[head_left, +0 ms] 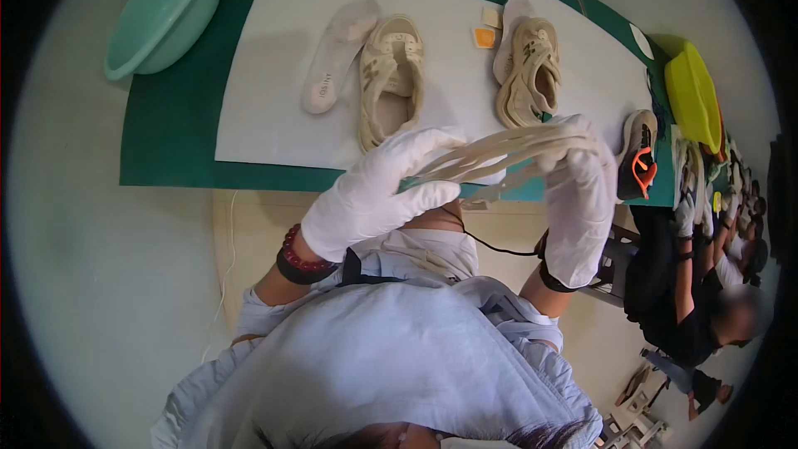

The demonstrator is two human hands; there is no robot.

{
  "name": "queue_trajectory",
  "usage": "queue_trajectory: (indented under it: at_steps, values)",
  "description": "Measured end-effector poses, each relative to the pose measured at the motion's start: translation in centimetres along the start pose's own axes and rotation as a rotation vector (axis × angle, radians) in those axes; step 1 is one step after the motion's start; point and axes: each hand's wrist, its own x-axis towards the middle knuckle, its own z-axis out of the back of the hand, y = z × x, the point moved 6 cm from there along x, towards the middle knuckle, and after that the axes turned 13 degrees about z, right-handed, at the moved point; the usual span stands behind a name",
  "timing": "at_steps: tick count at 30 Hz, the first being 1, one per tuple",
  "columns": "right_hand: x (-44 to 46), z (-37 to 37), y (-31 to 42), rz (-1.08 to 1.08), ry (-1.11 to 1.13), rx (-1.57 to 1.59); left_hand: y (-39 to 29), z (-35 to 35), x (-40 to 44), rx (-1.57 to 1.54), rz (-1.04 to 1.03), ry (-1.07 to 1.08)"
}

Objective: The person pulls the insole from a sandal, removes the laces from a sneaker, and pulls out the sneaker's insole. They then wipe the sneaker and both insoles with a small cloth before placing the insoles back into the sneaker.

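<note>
Both my hands wear white gloves and are raised at the table's front edge. A bundle of beige laces [507,150] stretches between them. My right hand [576,191] is closed around the bundle's right end. The left end lies between the thumb and fingers of my left hand [386,187], which are pressed toward it. Beyond my left hand sits a beige shoe [392,83] without laces, with a pale insole [339,54] to its left. Farther right, a second beige shoe [532,75] rests beside another insole [509,33].
A green basin [166,17] stands at the far left and a yellow basin [692,96] at the right. A dark shoe with orange parts [638,156] is near the table's right end. Small orange and beige pieces lie between the shoes. Other people sit at the right.
</note>
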Motion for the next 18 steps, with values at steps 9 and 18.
queue_trajectory:
  at_steps: [9, 18]
  values:
    - [2.8, -1.8, 6.2, -0.036, 0.345, -0.532, -2.5, 2.6, -1.2, -0.408, -0.080, -0.091]
    - [3.9, -7.7, 7.5, -0.020, 0.746, -1.270, -4.2, -2.8, 3.4, -0.383, -0.212, 0.263]
